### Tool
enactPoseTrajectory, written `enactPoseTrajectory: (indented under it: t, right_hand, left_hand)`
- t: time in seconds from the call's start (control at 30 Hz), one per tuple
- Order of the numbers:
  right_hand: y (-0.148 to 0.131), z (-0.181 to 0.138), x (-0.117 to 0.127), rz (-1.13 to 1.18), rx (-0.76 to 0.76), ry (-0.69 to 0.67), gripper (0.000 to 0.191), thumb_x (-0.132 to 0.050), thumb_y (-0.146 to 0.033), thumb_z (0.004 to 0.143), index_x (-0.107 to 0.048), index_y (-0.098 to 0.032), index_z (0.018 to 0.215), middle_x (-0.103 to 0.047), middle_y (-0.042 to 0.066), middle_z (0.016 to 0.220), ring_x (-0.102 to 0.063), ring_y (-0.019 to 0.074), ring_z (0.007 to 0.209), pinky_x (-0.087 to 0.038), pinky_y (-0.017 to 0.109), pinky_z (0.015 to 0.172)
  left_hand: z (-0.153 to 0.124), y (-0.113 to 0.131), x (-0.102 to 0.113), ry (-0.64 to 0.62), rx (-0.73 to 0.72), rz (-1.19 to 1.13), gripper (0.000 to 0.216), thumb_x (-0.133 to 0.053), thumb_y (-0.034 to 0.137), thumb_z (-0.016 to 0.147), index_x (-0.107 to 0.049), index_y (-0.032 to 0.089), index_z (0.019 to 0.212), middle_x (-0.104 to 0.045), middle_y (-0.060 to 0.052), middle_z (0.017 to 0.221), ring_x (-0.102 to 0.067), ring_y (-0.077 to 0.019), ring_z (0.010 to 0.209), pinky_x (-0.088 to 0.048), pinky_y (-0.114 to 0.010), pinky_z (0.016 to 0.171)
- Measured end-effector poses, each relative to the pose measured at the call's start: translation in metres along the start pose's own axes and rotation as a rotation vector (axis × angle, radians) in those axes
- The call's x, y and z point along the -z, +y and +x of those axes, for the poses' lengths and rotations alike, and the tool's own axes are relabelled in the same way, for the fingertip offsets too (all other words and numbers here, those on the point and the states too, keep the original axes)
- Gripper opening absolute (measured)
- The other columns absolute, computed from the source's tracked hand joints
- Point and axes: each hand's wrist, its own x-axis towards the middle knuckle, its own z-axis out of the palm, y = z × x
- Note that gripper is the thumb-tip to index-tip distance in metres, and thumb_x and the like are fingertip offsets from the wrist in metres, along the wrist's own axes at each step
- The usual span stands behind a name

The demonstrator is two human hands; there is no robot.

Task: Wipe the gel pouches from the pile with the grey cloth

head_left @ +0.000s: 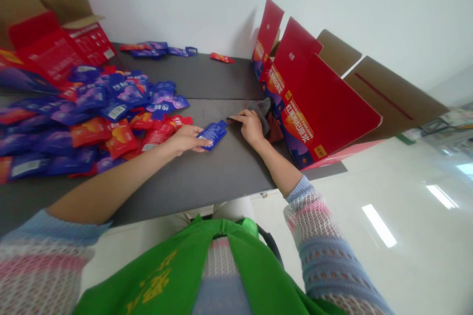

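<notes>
Left hand (188, 139) lies flat, fingers extended, fingertips pressing the near edge of a flat blue foil sachet (213, 133) on the dark grey bench (207, 172). Right hand (251, 126) rests just beside the sachet's far corner, fingers loosely curled; whether it pinches anything cannot be told. Grey cloth (263, 107) lies under the right hand. An open red printed carton (318, 103) stands to the right. A heap of blue and red sachets (84, 118) lies to the left.
</notes>
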Motion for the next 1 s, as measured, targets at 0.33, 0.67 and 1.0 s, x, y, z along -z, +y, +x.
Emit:
enactPoseTrajectory:
  t: [0.33, 0.67, 1.0]
  right_hand:
    - [-0.044, -0.017, -0.006, 0.187, 0.498, -0.087, 0.054, -0.039, -0.004, 0.094, -0.068, -0.032, 0.13, -0.065, 0.005, 0.123, -0.051, 0.0197, 0.109, -0.042, 0.036, 0.097]
    - [-0.031, 0.005, -0.014, -0.176, 0.214, -0.145, 0.048, -0.042, -0.013, 0.097, -0.064, -0.034, 0.134, -0.065, 0.006, 0.129, -0.049, 0.0256, 0.11, -0.042, 0.038, 0.088]
    - [-0.016, 0.001, -0.005, -0.246, 0.03, -0.085, 0.051, -0.041, -0.011, 0.094, -0.065, -0.032, 0.133, -0.065, 0.011, 0.126, -0.051, 0.0293, 0.111, -0.045, 0.042, 0.084]
  left_hand:
    - [0.004, -0.006, -0.005, 0.018, -0.042, -0.034, 0.055, -0.097, 0.024, 0.044, -0.064, 0.013, 0.086, -0.069, -0.003, 0.079, -0.072, -0.0221, 0.077, -0.063, -0.035, 0.068]
    - [0.003, -0.002, -0.004, 0.007, -0.014, -0.051, 0.06, -0.098, 0.024, 0.04, -0.064, 0.013, 0.088, -0.072, -0.006, 0.084, -0.071, -0.0202, 0.07, -0.061, -0.033, 0.062]
    - [-0.007, 0.004, -0.003, 0.072, 0.023, 0.06, 0.052, -0.093, 0.026, 0.048, -0.066, 0.015, 0.091, -0.073, -0.007, 0.082, -0.07, -0.0209, 0.069, -0.058, -0.031, 0.061]
